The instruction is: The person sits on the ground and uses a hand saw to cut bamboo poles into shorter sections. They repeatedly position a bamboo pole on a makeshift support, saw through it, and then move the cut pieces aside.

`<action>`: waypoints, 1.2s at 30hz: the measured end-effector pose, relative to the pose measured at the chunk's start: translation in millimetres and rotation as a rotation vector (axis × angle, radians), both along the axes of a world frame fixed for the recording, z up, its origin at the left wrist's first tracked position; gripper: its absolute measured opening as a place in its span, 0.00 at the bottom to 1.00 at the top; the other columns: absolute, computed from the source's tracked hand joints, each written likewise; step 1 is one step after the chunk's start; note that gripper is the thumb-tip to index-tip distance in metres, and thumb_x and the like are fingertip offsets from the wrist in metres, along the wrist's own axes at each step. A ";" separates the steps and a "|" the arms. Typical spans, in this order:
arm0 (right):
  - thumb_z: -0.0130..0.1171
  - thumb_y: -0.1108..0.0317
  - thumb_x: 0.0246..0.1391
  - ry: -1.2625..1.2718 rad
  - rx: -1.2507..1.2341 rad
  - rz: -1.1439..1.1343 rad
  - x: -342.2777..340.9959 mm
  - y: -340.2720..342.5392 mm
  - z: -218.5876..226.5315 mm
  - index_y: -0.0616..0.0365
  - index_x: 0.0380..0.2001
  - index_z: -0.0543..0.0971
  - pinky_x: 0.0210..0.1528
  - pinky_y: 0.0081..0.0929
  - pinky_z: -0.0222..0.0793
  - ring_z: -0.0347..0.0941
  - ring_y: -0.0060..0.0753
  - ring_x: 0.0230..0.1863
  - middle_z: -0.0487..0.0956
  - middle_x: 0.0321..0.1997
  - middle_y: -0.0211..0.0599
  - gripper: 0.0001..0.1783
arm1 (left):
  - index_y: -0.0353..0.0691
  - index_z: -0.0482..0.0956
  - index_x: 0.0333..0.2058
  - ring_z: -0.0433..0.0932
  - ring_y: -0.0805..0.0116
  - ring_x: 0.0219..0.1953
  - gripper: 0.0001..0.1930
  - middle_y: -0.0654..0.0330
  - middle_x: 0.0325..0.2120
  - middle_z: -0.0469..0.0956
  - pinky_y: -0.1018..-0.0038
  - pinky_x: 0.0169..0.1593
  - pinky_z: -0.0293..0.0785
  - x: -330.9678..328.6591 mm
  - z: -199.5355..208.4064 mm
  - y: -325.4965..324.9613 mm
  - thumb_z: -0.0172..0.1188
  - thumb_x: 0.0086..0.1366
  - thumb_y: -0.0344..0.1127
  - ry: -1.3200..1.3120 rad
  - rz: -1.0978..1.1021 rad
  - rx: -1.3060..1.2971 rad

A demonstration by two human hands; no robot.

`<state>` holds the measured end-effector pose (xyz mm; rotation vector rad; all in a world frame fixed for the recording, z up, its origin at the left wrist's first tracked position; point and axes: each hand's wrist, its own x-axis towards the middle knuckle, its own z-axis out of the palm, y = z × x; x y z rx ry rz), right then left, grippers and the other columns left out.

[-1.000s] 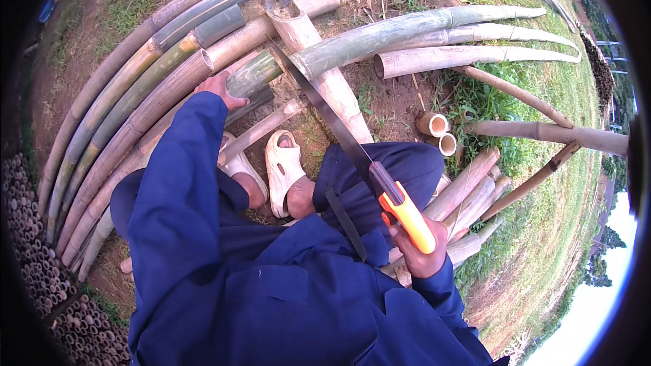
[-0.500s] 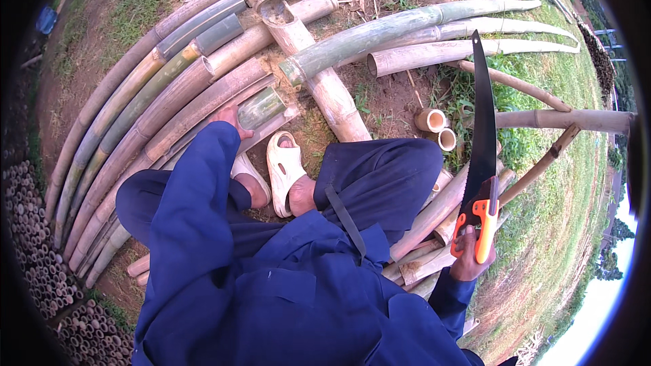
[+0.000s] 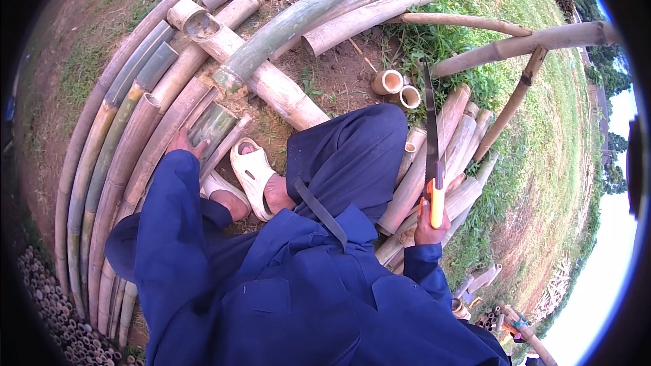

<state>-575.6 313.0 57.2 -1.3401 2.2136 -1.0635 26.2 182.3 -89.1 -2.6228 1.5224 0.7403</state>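
In my right hand [image 3: 430, 228] is a pruning saw [image 3: 432, 122], held by its orange handle. Its dark blade points up and away from me, seen almost edge-on and touching nothing I can make out. My left hand [image 3: 185, 144] grips a greenish bamboo pole [image 3: 214, 125] near its cut end, thumb on top. Part of that pole is hidden under my sleeve. Close beside it lies a paler bamboo strip [image 3: 227, 142]. Beyond the cut end, a thick notched bamboo log [image 3: 288, 98] lies crosswise on the ground.
Several long bamboo poles [image 3: 108, 135] curve along my left. Greenish poles [image 3: 291, 27] rest across the log. Two short bamboo cups [image 3: 388, 82] stand past my right knee. Cut bamboo pieces [image 3: 434, 156] are piled at my right, beneath a propped pole [image 3: 529, 43]. My sandals [image 3: 249, 171] are near the log.
The view has shifted, so the poles and log appear further left. My right hand has come inward and turned the saw so its blade shows edge-on. My left hand keeps its grip on the bamboo.
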 end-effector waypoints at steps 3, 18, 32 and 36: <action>0.64 0.74 0.63 0.235 -0.017 0.067 -2.8 -8.6 -12.2 0.66 0.48 0.83 0.40 0.30 0.77 0.83 0.33 0.34 0.85 0.34 0.46 0.12 | 0.40 0.75 0.57 0.79 0.46 0.55 0.34 0.47 0.52 0.79 0.56 0.60 0.74 20.8 1.8 -6.9 0.74 0.58 0.52 -0.044 -0.023 -0.289; 0.62 0.75 0.47 0.360 0.446 0.535 -25.7 -9.4 -109.7 0.61 0.48 0.78 0.50 0.54 0.74 0.78 0.66 0.48 0.81 0.45 0.55 0.21 | 0.39 0.82 0.46 0.67 0.82 0.22 0.17 0.67 0.21 0.74 0.79 0.27 0.63 119.4 269.3 57.9 0.73 0.65 0.42 0.270 0.154 -0.614; 0.63 0.71 0.61 -0.237 0.416 1.146 286.0 -216.4 -89.2 0.67 0.52 0.80 0.42 0.29 0.76 0.81 0.31 0.38 0.85 0.43 0.44 0.18 | 0.44 0.69 0.24 0.72 0.78 0.18 0.15 0.62 0.21 0.80 0.78 0.22 0.68 27.2 10.6 291.8 0.66 0.66 0.30 0.586 1.215 -1.125; 0.68 0.53 0.57 0.047 0.434 1.159 354.9 -238.7 -163.6 0.64 0.64 0.74 0.70 0.44 0.64 0.70 0.61 0.68 0.74 0.66 0.61 0.37 | 0.43 0.70 0.24 0.74 0.76 0.17 0.15 0.60 0.21 0.81 0.77 0.21 0.67 5.4 -24.5 325.2 0.66 0.67 0.32 0.496 1.343 -1.084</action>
